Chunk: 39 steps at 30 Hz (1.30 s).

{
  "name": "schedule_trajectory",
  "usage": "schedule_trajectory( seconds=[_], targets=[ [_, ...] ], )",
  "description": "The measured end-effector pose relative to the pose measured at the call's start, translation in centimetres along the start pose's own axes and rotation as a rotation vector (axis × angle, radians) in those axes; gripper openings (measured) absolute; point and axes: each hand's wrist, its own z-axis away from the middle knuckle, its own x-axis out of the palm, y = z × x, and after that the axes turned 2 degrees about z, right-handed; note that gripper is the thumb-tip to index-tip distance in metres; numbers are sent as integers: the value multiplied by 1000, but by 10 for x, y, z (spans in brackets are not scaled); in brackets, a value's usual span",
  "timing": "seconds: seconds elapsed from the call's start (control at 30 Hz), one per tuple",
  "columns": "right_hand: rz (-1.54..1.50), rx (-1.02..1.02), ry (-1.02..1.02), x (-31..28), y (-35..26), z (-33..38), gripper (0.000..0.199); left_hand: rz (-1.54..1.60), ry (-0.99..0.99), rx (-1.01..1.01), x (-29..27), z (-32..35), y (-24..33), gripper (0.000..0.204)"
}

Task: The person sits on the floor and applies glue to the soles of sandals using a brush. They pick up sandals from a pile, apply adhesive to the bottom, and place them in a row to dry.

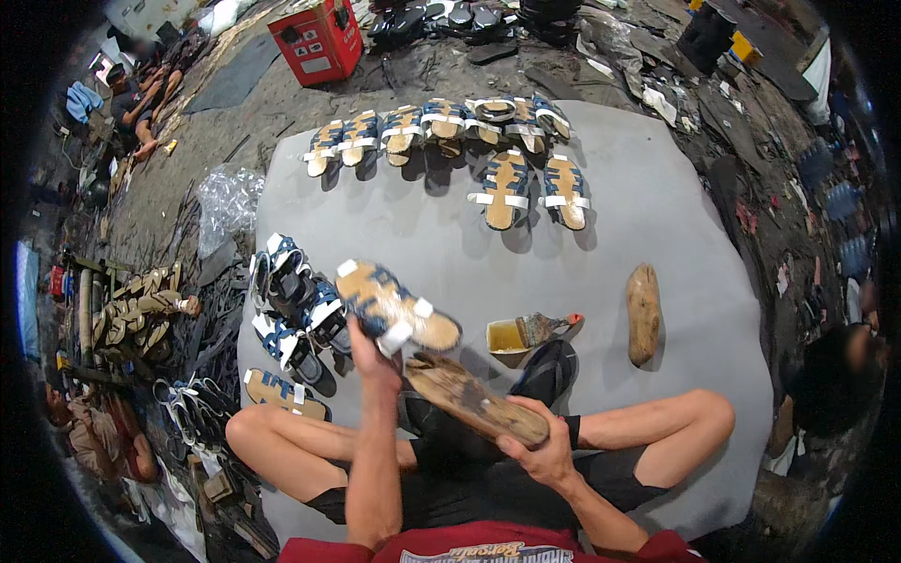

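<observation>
My left hand (373, 361) is closed around the side of a tan-soled sandal (399, 308) with blue and white straps. The sandal is tilted, its insole upward, and slightly blurred. In my right hand (544, 446) is one end of a worn wooden shoe last (469, 396), held slantwise above my lap. Its far end lies just below the sandal, and I cannot tell whether they touch. Beyond my right knee, a second wooden last (643, 314) lies on the grey mat. A brush (544, 328) rests across a small tub of yellowish glue (504, 338).
Several strapped sandals (291, 281) are heaped at the mat's left, another sandal (286, 394) by my left knee. More sandals (441, 119) line the far side of the grey mat (394, 206). A red box (317, 42) stands beyond. Other people sit around; one person (141, 98) is far left.
</observation>
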Motion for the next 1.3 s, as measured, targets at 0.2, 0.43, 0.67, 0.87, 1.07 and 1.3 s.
schedule_trajectory(
  seconds=[0.2, 0.43, 0.67, 0.87, 1.07, 1.3],
  targets=[
    [134, 60, 7, -20, 10, -8, 66, -423, -53, -399, -23, -198, -13, 37],
    [78, 78, 30, -10, 19, -29, 64, -617, -79, -350, 25, -318, -103, 22],
    [101, 105, 81, -3, 0, -38, 66, -774, 16, -245, 21, -360, -155, 31],
    [95, 104, 64, 2, -2, -36, 65, -1401, -315, -223, 44, -346, -113, 29],
    [89, 69, 43, 7, 3, -29, 65, -1081, -12, 7, 56, -323, -123, 20],
    [216, -17, -14, 1, 23, -27, 64, -672, -87, -129, 23, -316, -93, 37]
  ],
)
